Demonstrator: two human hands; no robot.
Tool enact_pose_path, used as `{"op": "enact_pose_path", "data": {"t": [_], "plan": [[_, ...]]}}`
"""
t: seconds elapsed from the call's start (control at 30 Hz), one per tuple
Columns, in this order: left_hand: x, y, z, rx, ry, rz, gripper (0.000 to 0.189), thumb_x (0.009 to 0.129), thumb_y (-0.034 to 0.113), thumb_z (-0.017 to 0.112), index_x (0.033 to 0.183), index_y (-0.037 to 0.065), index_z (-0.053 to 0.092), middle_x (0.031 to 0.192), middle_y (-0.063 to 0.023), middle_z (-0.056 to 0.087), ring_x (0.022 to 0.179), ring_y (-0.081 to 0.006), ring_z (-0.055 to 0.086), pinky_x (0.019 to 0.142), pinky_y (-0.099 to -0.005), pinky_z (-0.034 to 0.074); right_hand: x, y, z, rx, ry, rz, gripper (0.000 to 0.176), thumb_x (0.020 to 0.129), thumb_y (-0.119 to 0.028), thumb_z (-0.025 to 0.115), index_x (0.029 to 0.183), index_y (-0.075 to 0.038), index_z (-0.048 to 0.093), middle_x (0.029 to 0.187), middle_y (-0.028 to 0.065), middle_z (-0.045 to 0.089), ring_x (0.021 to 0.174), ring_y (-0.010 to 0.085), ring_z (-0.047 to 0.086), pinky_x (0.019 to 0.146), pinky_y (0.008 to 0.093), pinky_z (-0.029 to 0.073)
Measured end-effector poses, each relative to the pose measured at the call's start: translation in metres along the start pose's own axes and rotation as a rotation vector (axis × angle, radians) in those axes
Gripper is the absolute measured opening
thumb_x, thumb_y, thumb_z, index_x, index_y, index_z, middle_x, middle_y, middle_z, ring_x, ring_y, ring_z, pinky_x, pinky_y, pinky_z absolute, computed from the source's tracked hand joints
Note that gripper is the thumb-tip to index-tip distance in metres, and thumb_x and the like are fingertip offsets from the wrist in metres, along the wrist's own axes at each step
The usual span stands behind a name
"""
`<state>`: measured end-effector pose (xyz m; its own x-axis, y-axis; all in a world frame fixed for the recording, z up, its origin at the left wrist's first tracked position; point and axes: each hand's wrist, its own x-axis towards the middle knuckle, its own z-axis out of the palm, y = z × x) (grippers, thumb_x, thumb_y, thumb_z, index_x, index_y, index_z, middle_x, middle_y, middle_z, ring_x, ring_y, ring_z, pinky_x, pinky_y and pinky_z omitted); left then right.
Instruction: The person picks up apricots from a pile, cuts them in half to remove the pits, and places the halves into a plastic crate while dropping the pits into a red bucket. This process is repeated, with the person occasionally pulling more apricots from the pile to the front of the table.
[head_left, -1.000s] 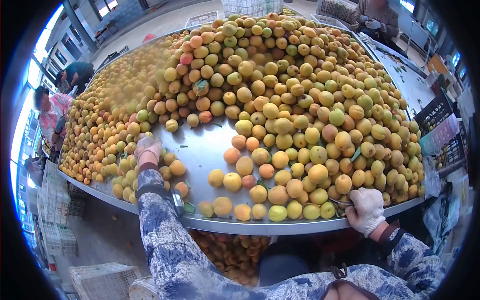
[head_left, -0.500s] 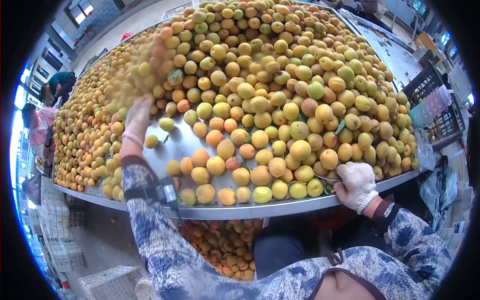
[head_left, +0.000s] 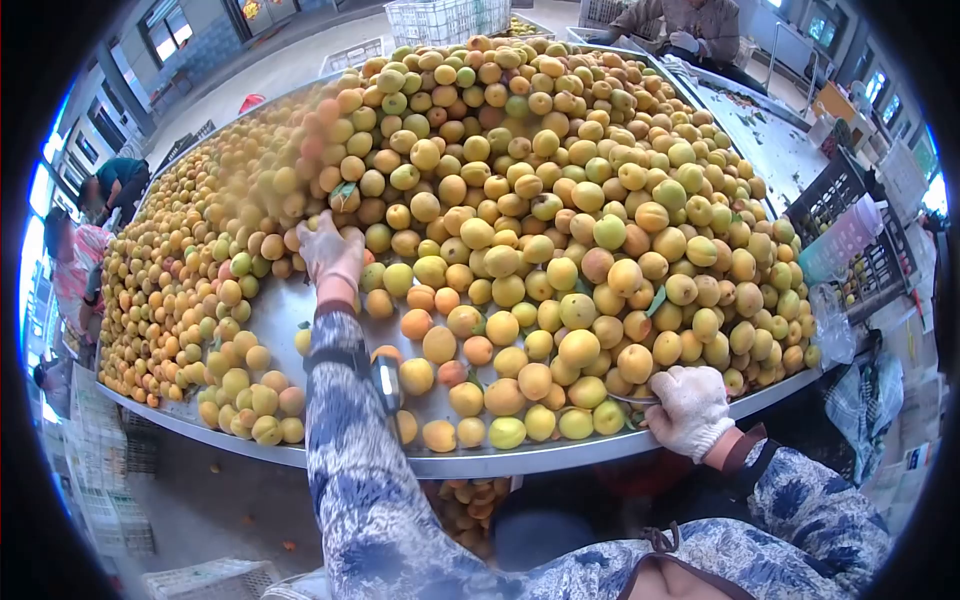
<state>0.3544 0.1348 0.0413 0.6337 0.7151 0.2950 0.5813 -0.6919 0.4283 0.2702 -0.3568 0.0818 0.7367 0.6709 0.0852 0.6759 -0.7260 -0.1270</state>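
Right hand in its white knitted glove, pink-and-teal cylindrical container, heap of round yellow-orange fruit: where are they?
Right hand in white knitted glove (head_left: pixel 690 410), head view: back of the glove.
Pink-and-teal cylindrical container (head_left: pixel 842 240), head view: its side.
Heap of round yellow-orange fruit (head_left: pixel 520 205), head view: fruit near its middle.

Left hand (head_left: pixel 333 255) at the yellow-orange fruit heap (head_left: pixel 560 170), gloved right hand (head_left: pixel 692 410) at the metal table edge (head_left: pixel 480 465).

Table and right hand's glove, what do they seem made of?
The table looks like smooth metal with a satin finish, given its grey sheen. The glove is probably matte knitted fabric, perhaps cotton, going by its soft, off-white look.
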Motion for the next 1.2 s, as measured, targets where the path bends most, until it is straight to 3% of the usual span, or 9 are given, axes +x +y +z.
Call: {"op": "enact_pose_path", "data": {"t": [0.13, 0.23, 0.3, 0.37, 0.5, 0.7, 0.9, 1.03, 1.2], "plan": [[-0.04, -0.013, -0.027, 0.015, -0.201, 0.199, 0.04, 0.086, 0.03, 0.063, 0.12, 0.009, 0.065, 0.136, -0.0256, 0.05, 0.12, -0.0407, 0.053, 0.103, -0.0415, 0.043, 0.0, -0.001, -0.004, -0.014, -0.01, 0.02, 0.019, 0.069, -0.022, 0.067, 0.076, -0.008, 0.057, 0.07, 0.0124, 0.059, 0.066, 0.0333, 0.062, 0.061, 0.0471, 0.048], [-0.029, -0.024, -0.075, -0.128, -0.857, 0.145, 0.035, 0.091, 0.033, 0.058, 0.111, 0.007, 0.069, 0.098, -0.0121, 0.07, 0.09, -0.0236, 0.066, 0.081, -0.0322, 0.051, 0.0, -0.003, -0.005, 0.008, 0.002, 0.007, 0.019, 0.069, -0.022, 0.068, 0.076, -0.008, 0.057, 0.071, 0.0125, 0.059, 0.066, 0.0332, 0.062, 0.062, 0.0472, 0.048], [-0.005, -0.02, -0.085, -0.42, -0.644, -0.223, 0.05, 0.092, 0.042, 0.057, 0.121, 0.002, 0.063, 0.116, -0.0185, 0.067, 0.108, -0.0279, 0.063, 0.095, -0.0351, 0.047, 0.0, -0.003, -0.005, -0.012, -0.01, 0.007, 0.019, 0.069, -0.022, 0.068, 0.076, -0.008, 0.057, 0.07, 0.0125, 0.059, 0.067, 0.033, 0.062, 0.062, 0.0467, 0.048], [0.041, -0.052, -0.051, -0.46, -0.249, 0.1, 0.056, 0.092, 0.042, 0.056, 0.129, 0.0, 0.058, 0.122, -0.0202, 0.065, 0.114, -0.0305, 0.061, 0.099, -0.0357, 0.045, 0.0, -0.003, -0.004, -0.017, -0.012, 0.011, 0.018, 0.069, -0.022, 0.067, 0.075, -0.008, 0.057, 0.07, 0.0126, 0.059, 0.067, 0.033, 0.062, 0.061, 0.0464, 0.048], [0.07, -0.05, 0.024, -0.421, -0.025, -0.082, 0.069, 0.091, 0.054, 0.054, 0.13, -0.003, 0.056, 0.128, -0.0272, 0.06, 0.125, -0.0389, 0.052, 0.107, -0.0393, 0.038, 0.001, -0.004, -0.006, -0.018, -0.003, 0.005, 0.018, 0.069, -0.022, 0.067, 0.075, -0.007, 0.057, 0.07, 0.0131, 0.06, 0.064, 0.0331, 0.062, 0.06, 0.0463, 0.049], [0.061, -0.012, 0.039, -0.194, -0.157, -0.237, 0.083, 0.083, 0.071, 0.054, 0.125, 0.0, 0.061, 0.127, -0.0268, 0.06, 0.124, -0.0421, 0.052, 0.107, -0.0434, 0.038, 0.005, -0.005, -0.008, -0.018, -0.025, 0.021, 0.017, 0.07, -0.022, 0.065, 0.072, -0.008, 0.056, 0.067, 0.0127, 0.059, 0.062, 0.0336, 0.062, 0.058, 0.0463, 0.049], [0.054, -0.018, 0.06, -0.989, -0.195, -0.033, 0.066, 0.082, 0.058, 0.066, 0.113, 0.0, 0.068, 0.101, -0.0108, 0.071, 0.097, -0.0221, 0.063, 0.092, -0.0324, 0.045, 0.005, -0.005, -0.008, -0.009, -0.049, 0.027, 0.018, 0.071, -0.023, 0.065, 0.074, -0.007, 0.057, 0.069, 0.0137, 0.06, 0.063, 0.0339, 0.062, 0.059, 0.0469, 0.049], [0.022, 0.014, 0.008, -0.198, -0.46, 0.094, 0.053, 0.084, 0.051, 0.061, 0.108, 0.005, 0.07, 0.1, -0.0171, 0.071, 0.097, -0.0293, 0.067, 0.087, -0.0367, 0.048, 0.003, -0.005, -0.008, -0.029, -0.057, 0.04, 0.019, 0.071, -0.024, 0.066, 0.075, -0.007, 0.058, 0.069, 0.0133, 0.061, 0.063, 0.0336, 0.062, 0.06, 0.0469, 0.049], [-0.01, 0.007, -0.008, -0.314, -0.494, 0.126, 0.051, 0.084, 0.049, 0.061, 0.106, 0.004, 0.07, 0.1, -0.0197, 0.071, 0.097, -0.0326, 0.067, 0.085, -0.0393, 0.049, 0.0, -0.004, -0.006, -0.023, -0.01, 0.041, 0.019, 0.071, -0.024, 0.066, 0.074, -0.008, 0.058, 0.069, 0.0128, 0.06, 0.063, 0.0333, 0.062, 0.06, 0.0467, 0.048]]}}
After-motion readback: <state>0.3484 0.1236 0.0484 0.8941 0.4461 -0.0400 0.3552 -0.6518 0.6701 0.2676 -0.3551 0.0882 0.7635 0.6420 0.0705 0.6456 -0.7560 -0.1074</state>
